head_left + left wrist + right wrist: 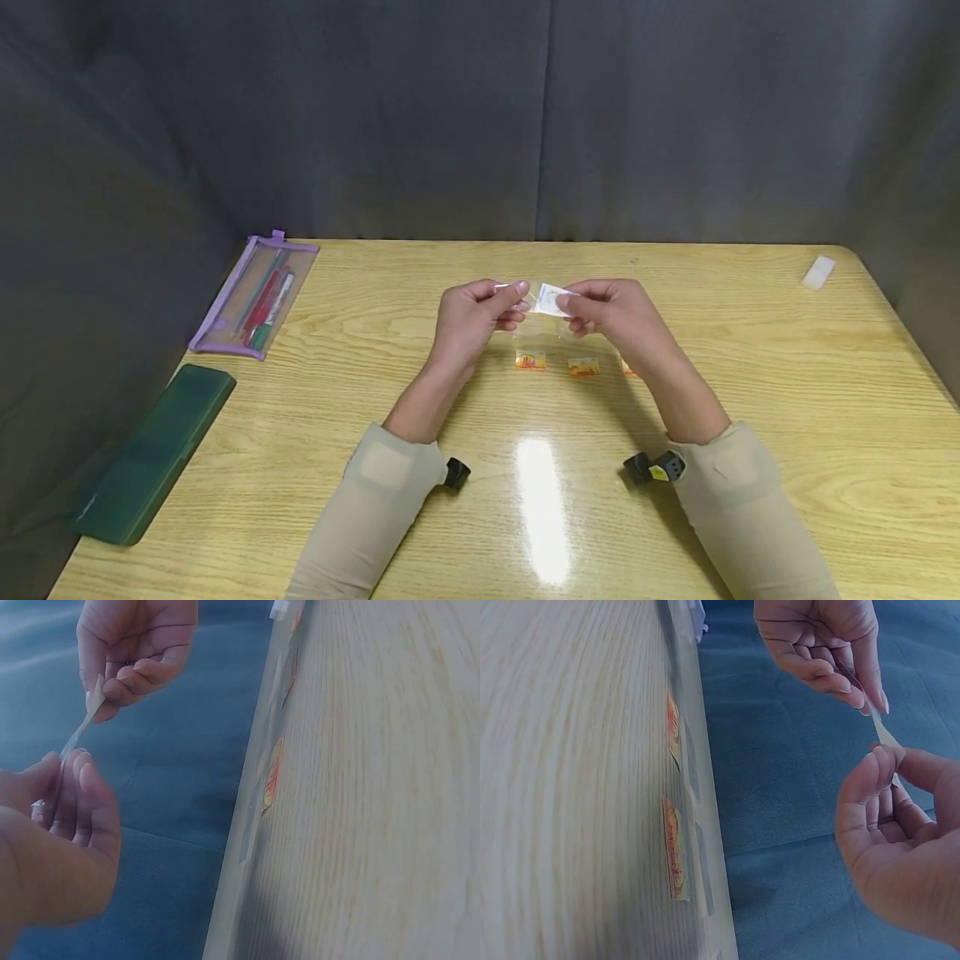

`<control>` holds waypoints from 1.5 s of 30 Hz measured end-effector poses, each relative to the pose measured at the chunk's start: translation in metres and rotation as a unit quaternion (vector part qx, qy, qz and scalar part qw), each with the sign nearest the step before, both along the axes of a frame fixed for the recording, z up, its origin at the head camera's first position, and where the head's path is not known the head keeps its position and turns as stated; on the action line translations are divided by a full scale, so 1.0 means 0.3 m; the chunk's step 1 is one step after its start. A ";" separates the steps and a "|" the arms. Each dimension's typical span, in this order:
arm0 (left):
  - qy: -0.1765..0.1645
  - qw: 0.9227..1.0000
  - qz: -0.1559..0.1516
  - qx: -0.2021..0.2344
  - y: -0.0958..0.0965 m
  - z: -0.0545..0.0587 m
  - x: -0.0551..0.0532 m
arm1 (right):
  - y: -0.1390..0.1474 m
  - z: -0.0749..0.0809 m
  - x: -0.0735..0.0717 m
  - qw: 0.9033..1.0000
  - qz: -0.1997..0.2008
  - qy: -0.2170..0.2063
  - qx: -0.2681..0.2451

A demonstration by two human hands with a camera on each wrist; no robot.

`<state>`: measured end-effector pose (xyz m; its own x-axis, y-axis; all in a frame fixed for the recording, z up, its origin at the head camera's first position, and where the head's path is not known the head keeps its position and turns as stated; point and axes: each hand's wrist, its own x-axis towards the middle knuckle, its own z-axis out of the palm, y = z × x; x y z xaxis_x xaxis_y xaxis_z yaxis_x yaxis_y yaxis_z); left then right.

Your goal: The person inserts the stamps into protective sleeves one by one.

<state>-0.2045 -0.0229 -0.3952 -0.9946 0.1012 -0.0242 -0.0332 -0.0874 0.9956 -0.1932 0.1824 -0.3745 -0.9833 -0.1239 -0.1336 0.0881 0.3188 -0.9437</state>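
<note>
Between the thumb and fingers of my left hand (467,321) is a small clear plastic sleeve (532,295), mostly hidden by the fingers. My right hand (619,313) pinches a small white stamp (549,297) with a faint printed mark; its serrated edge shows in the right wrist view. Held up above the table, sleeve and stamp meet edge to edge in the gap between the hands. Below them on the table lie orange-and-yellow stamps: one at left (530,360), one in the middle (584,367), and one partly covered by the right forearm (629,368).
At the left stand a purple-edged mesh pouch (217,322) with pens inside and a dark green pencil case (157,454). A white eraser-like block (818,272) lies at the far right of the wooden table (787,375). Dark curtains (375,125) hang behind.
</note>
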 end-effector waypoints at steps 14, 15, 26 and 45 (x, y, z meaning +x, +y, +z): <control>0.033 0.999 0.008 -0.002 -0.001 0.001 0.005 | -0.002 0.001 0.001 1.000 0.003 0.001 -0.008; 0.032 0.999 0.009 -0.002 0.000 0.001 0.005 | -0.002 0.001 0.001 1.000 0.004 0.001 -0.008; 0.047 0.999 0.008 -0.006 0.003 -0.005 0.001 | -0.002 0.002 0.001 1.000 0.009 -0.004 -0.004; 0.014 0.999 -0.036 -0.001 0.000 -0.001 0.004 | -0.007 -0.007 0.002 1.000 0.027 0.008 -0.005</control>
<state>-0.2034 -0.0228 -0.3955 -0.9850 0.1726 0.0036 -0.0111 -0.0839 0.9964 -0.1927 0.1802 -0.3767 -0.9770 -0.1787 -0.1163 0.0557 0.3128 -0.9482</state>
